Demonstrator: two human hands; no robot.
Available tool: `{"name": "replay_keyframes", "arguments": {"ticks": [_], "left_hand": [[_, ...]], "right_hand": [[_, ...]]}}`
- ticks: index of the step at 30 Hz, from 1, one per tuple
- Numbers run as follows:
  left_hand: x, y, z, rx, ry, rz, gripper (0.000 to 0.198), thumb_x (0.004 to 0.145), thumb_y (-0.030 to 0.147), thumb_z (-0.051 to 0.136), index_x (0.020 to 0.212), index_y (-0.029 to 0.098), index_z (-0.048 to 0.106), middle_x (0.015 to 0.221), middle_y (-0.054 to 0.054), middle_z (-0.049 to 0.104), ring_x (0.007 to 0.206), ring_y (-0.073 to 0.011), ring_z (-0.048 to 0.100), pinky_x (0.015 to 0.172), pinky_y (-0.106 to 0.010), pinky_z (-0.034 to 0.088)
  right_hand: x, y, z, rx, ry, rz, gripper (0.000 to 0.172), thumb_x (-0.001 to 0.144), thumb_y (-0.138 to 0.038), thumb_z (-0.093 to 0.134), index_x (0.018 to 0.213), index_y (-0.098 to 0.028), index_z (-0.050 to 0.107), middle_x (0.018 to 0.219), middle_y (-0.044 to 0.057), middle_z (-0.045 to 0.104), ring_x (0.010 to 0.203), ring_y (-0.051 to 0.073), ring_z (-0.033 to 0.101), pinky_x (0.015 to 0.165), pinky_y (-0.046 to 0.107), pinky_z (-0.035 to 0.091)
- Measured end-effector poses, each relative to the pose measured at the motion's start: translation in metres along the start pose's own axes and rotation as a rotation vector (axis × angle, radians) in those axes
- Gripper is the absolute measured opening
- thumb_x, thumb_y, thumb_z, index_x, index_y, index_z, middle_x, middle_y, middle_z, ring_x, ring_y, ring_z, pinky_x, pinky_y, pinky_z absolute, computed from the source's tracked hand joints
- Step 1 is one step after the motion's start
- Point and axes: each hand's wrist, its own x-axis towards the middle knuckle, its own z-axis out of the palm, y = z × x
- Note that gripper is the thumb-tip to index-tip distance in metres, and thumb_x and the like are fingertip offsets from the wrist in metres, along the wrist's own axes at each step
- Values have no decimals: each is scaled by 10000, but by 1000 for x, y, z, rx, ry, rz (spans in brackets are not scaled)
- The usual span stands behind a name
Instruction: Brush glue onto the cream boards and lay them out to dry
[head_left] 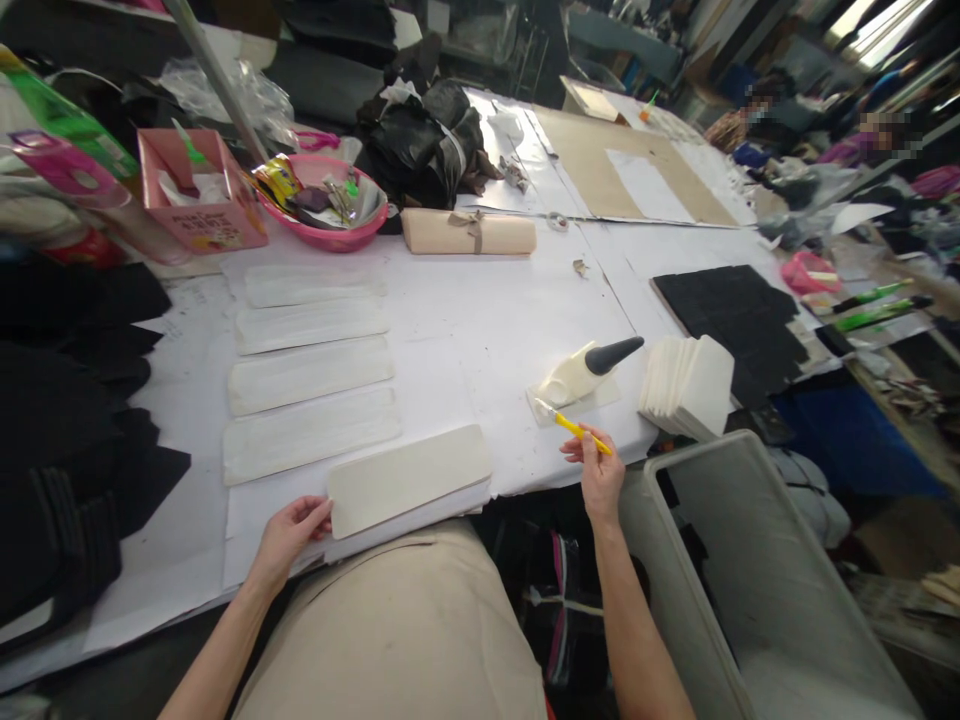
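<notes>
My left hand (pixel 300 527) pinches the left end of a flat grey-beige rounded strip (pixel 412 478), which lies over white sheets at the table's front edge. In my right hand (pixel 600 470) is a yellow-handled brush (pixel 576 427), its tip over a small pale pad. Beside the tip, a cream glue-like bottle (pixel 566 376) with a dark pointed nozzle (pixel 613 355) leans on that pad. Several pale strips, one of them a whitish strip (pixel 311 432), lie in a column beyond my left hand. To the right of the bottle stands a stack of white pieces (pixel 688 380).
Black cut pieces (pixel 75 420) pile up at the left. A pink box (pixel 199 190), a pink basket (pixel 330 205) and a tied beige roll (pixel 469 232) line the back. Dark sheets (pixel 731 320) lie to the right. A grey bin (pixel 787 570) stands below the table's right edge.
</notes>
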Motion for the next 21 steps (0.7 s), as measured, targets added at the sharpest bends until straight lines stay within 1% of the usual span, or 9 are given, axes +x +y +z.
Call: {"name": "replay_keyframes", "arguments": {"ticks": [2, 4, 8, 11, 13, 15, 17, 21], "left_hand": [[-1, 2, 1, -6, 0, 7, 464, 610, 547, 769, 804, 146, 640, 624, -12, 674, 579, -141, 603, 541, -230, 467], [-2, 5, 3, -14, 3, 15, 447, 614, 539, 763, 778, 144, 636, 602, -7, 662, 551, -133, 588, 518, -222, 445], [-4, 12, 7, -33, 18, 27, 409, 619, 521, 746, 728, 146, 622, 538, 4, 627, 499, -120, 556, 489, -215, 411], [-4, 14, 9, -53, 26, 25, 389, 609, 505, 739, 706, 150, 612, 504, 9, 611, 472, -117, 540, 482, -218, 405], [-3, 14, 10, -69, 26, 23, 375, 602, 495, 736, 692, 155, 605, 496, 13, 604, 460, -117, 534, 476, -222, 404], [-2, 14, 10, -86, 22, 25, 359, 606, 484, 732, 684, 159, 601, 503, 14, 604, 455, -118, 535, 473, -226, 404], [-2, 14, 9, -99, 14, 25, 349, 613, 475, 729, 687, 157, 605, 509, 11, 607, 456, -120, 540, 475, -230, 409], [0, 13, 8, -119, -1, 33, 348, 614, 474, 735, 688, 158, 611, 517, 4, 616, 455, -125, 551, 471, -234, 418]], "right_hand": [[-18, -8, 17, 119, 1, 74, 384, 934, -478, 508, 1092, -141, 603, 704, 19, 670, 599, 167, 675, 528, 264, 546], [-38, -12, 39, 206, -58, 146, 388, 922, -490, 525, 1072, -141, 605, 681, 12, 668, 576, 160, 670, 505, 246, 532], [-81, -15, 98, 300, -314, 264, 411, 906, -520, 541, 1043, -138, 604, 657, 14, 662, 553, 156, 657, 492, 240, 521], [-108, -15, 144, 332, -499, 298, 435, 906, -547, 523, 1034, -139, 598, 646, 18, 655, 537, 165, 648, 484, 254, 514], [-119, -13, 169, 336, -586, 299, 447, 902, -566, 514, 1026, -145, 599, 646, 20, 652, 540, 171, 645, 486, 262, 513], [-125, -13, 186, 330, -637, 292, 458, 892, -586, 516, 1013, -153, 602, 649, 20, 650, 545, 172, 641, 486, 263, 511], [-127, -13, 197, 327, -663, 295, 474, 877, -605, 526, 1004, -155, 601, 650, 19, 646, 543, 170, 636, 478, 258, 504], [-126, -17, 203, 298, -703, 310, 496, 872, -623, 520, 1013, -153, 593, 633, 14, 637, 536, 174, 636, 476, 263, 499]]}}
